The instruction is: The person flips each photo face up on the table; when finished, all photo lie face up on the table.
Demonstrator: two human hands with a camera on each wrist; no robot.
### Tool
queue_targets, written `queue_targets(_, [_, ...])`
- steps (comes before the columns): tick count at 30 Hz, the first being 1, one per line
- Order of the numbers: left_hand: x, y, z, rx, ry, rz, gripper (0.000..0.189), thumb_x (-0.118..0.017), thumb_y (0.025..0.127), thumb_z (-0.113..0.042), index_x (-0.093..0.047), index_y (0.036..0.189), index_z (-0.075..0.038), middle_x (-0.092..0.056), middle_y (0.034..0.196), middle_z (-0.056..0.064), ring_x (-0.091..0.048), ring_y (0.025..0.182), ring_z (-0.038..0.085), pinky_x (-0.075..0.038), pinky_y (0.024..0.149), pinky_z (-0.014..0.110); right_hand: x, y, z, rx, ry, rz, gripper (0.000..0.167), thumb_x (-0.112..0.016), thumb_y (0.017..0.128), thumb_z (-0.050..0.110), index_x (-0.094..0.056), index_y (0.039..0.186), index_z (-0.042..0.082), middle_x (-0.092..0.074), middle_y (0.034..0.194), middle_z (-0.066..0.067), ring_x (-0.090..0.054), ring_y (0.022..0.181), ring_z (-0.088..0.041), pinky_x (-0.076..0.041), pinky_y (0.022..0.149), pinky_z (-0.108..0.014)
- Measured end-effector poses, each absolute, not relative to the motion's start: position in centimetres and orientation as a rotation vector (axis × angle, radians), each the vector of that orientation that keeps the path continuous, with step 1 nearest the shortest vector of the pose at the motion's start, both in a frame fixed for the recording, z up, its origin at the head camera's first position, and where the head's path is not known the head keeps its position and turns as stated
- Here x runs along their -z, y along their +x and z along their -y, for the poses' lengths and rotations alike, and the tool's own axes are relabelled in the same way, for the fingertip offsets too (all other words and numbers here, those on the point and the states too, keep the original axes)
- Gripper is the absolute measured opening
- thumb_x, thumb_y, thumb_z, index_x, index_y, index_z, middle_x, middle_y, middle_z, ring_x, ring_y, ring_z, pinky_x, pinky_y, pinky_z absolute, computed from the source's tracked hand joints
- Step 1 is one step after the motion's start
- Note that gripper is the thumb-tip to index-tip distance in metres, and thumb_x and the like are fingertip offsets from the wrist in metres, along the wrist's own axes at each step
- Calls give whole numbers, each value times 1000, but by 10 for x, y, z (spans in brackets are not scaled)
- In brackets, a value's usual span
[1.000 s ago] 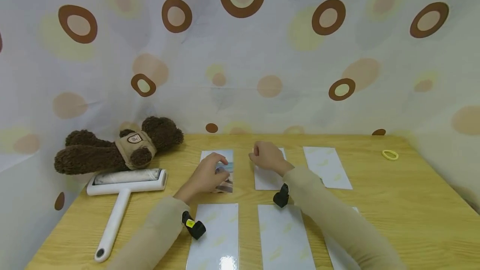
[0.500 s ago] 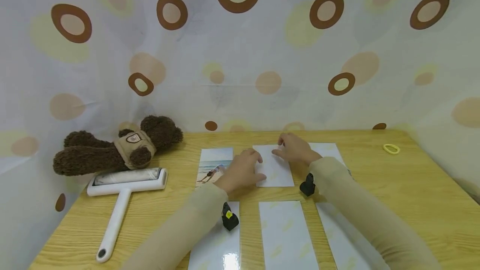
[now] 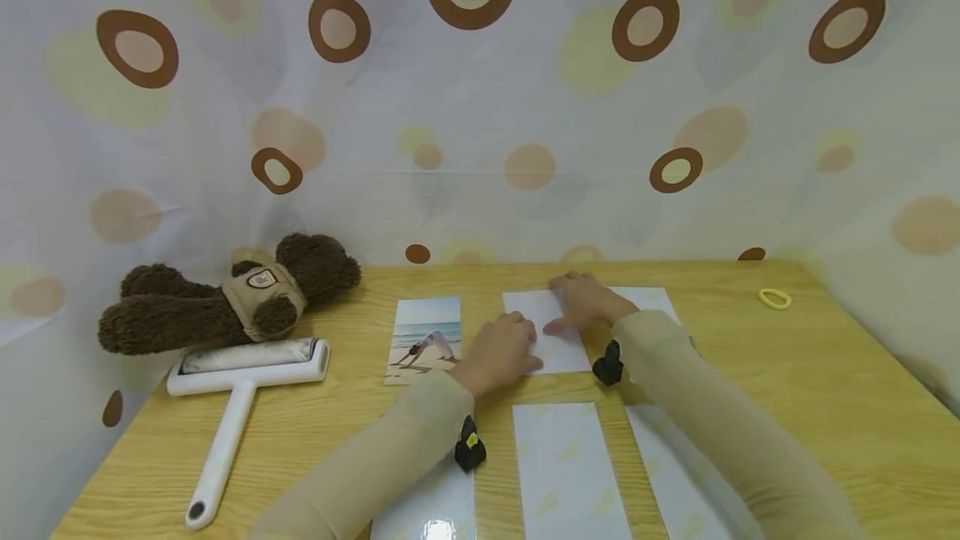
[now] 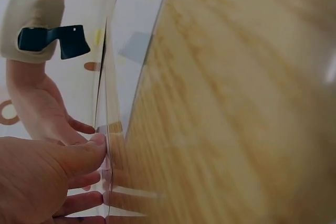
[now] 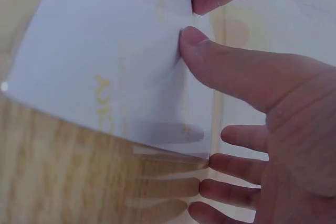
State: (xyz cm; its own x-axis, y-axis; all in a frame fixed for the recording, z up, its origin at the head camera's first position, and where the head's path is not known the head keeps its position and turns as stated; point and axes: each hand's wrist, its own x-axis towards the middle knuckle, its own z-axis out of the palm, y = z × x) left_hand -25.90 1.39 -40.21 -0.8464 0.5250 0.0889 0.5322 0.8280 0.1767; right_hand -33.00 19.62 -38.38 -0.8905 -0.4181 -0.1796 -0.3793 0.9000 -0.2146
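A white photo print [image 3: 551, 350], blank side up with faint yellow lettering, lies in the back row between both hands. My left hand [image 3: 498, 354] is at its left edge, thumb and fingertips touching down there. Over the print's right edge reaches my right hand [image 3: 588, 302]; in the right wrist view its thumb [image 5: 197, 40] touches the white print [image 5: 105, 51] and the other fingers spread over the wood. To the left, a picture-side-up photo [image 3: 423, 340] shows a figure bending on a beach. Another white print [image 3: 652, 298] is partly hidden behind my right arm.
Nearer me lie more white prints, a middle one [image 3: 570, 465], a left one [image 3: 431, 507] under my left sleeve and a right one [image 3: 678, 482]. A lint roller [image 3: 232, 423] and a brown teddy bear [image 3: 232, 298] lie left. A yellow band [image 3: 775, 298] lies right.
Both hands have moved right, the left from the beach photo to the middle print, uncovering the photo. The right hand's fingers were curled and are now spread at the print's right edge.
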Motion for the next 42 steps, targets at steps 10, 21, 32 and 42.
queue_targets(10, [402, -254, -13, 415, -686, 2961, 59, -80, 78, -38, -57, 118, -2, -50, 126, 15, -54, 106, 25, -52, 84, 34, 381, -339, -189, 448, -497, -2833, 85, -86, 71, 31, -44, 133, -9, -34, 131, -34, -36, 124, -46, -40, 101, -55])
queue_targets(21, [405, -244, -17, 1066, -391, 2815, 89, -69, 80, 1, -11, 147, 12, -21, 148, 35, -31, 137, 41, -35, 110, 42, 371, -334, -187, 650, -642, -2924, 58, -86, 70, 18, -48, 104, -10, -51, 99, -20, -48, 92, -30, -45, 84, -42])
queue_targets(32, [400, -256, -15, 1739, -84, 2594, 63, -62, 80, 6, -34, 136, 1, -54, 124, 20, -56, 108, 30, -50, 90, 41, 366, -320, -191, 794, -585, -2913, 80, -77, 82, 18, -28, 137, -13, -16, 136, -37, -11, 126, -48, -24, 104, -60])
queue_targets(42, [388, -255, -14, 1857, -215, 2503, 46, -60, 86, 2, -50, 130, -2, -58, 125, 15, -59, 105, 27, -53, 85, 36, 367, -303, -189, 949, -677, -2806, 25, -54, 98, 23, -46, 97, -1, -54, 78, -10, -55, 63, -22, -45, 58, -30])
